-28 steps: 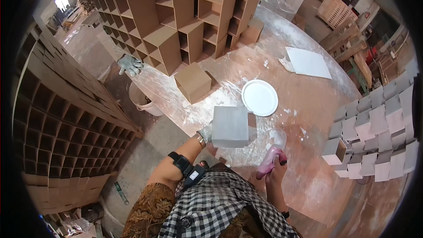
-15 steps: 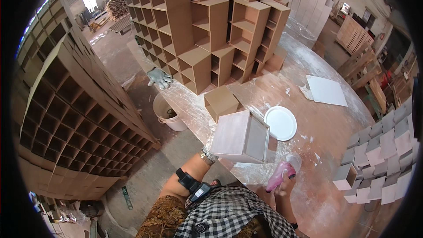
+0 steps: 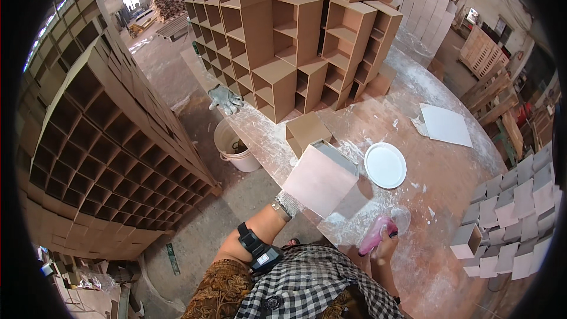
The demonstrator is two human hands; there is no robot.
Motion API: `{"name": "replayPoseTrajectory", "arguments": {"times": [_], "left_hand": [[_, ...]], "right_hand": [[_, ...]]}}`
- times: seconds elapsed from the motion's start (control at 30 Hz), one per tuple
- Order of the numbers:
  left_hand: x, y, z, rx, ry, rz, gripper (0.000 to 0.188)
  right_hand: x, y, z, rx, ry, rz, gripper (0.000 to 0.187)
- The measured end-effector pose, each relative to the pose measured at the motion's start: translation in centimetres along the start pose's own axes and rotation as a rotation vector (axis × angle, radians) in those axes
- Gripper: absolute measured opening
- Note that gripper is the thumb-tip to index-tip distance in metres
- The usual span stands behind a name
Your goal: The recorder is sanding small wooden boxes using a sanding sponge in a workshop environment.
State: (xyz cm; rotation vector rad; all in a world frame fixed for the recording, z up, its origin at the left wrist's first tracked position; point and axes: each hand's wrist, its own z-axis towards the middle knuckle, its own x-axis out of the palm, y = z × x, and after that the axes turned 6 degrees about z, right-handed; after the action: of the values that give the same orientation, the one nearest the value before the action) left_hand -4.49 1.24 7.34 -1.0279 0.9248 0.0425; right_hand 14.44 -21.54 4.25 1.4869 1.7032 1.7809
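Note:
My left hand [image 3: 287, 203], in a pale knitted glove, holds up a small open-fronted box [image 3: 322, 180] coated whitish pink. Most of its fingers are hidden behind the box, whose broad flat side faces up. My bare right hand [image 3: 385, 249] is closed round a pink disc sander [image 3: 377, 235]. The round pad [image 3: 400, 218] at the sander's front looks pale and blurred, and sits apart from the box, to its lower right. A bare brown box [image 3: 308, 132] stands just beyond the coated one. Right of the coated box lies a round white lid [image 3: 385, 165].
Brown cubby boxes [image 3: 274, 77] are stacked high on the dusty table [image 3: 425, 201]. More stacks [image 3: 118, 159] rise at the left, by a white bucket [image 3: 236, 147]. Coated boxes [image 3: 508, 212] are piled at right. A grey glove [image 3: 225, 100] and white sheet [image 3: 446, 124] lie on the table.
My left hand has turned the coated box, so a broad flat side now faces up and its open front points away. The sander stays in my right hand. The whole view has shifted slightly.

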Motion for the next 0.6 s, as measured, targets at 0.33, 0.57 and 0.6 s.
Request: {"name": "replayPoseTrajectory", "arguments": {"times": [0.33,0.57,0.6], "left_hand": [[1.9,-1.1,0.7,0.038,0.035,-0.034,0.035],[3.8,-3.8,2.4,0.123,0.042,-0.134,0.034],[4.0,-4.4,2.8,0.142,0.040,-0.152,0.034]], "right_hand": [[4.3,3.8,-0.7,-0.335,0.219,-0.441,0.027],[16.5,9.3,1.8,-0.926,0.614,-0.849,0.044],[17.9,9.2,2.2,-0.962,0.603,-0.819,0.046]]}}
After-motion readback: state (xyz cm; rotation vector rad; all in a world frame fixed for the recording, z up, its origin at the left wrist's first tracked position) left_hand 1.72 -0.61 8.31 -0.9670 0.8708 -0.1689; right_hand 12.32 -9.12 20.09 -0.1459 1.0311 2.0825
